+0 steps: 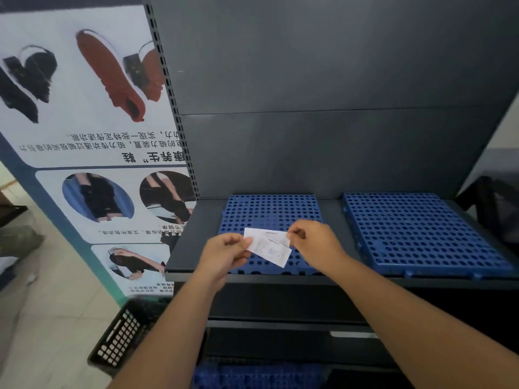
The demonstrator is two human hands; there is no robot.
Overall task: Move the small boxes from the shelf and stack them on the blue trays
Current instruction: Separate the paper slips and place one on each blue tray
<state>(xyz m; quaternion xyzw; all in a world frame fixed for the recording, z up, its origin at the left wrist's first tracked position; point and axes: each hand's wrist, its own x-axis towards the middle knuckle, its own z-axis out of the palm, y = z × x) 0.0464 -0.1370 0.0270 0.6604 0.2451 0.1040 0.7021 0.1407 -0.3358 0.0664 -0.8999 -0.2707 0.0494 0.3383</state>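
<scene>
Both hands are raised together over the shelf, each pinching an end of 1 small white printed paper slip: the left hand nips its left edge between thumb and fingers, the right hand nips the upper right corner the same way. The slip is thin and limp, and sags a little between the 2 grips.

Just beneath it lies a blue perforated plastic tray, flat on the dark grey metal shelf; a second blue perforated tray sits beside it to the right, a narrow gap between them. Neither tray carries anything, and no small boxes show anywhere in view, so stacking looks not yet begun. Where the boxes stand cannot be told.

Small cartons of that sort are likely light and fairly stiff, easily crushed at the corners, so a grip across 2 opposite side faces should suit.

Left of the shelf stands a white printed poster panel, with a black slatted basket on the floor below.
</scene>
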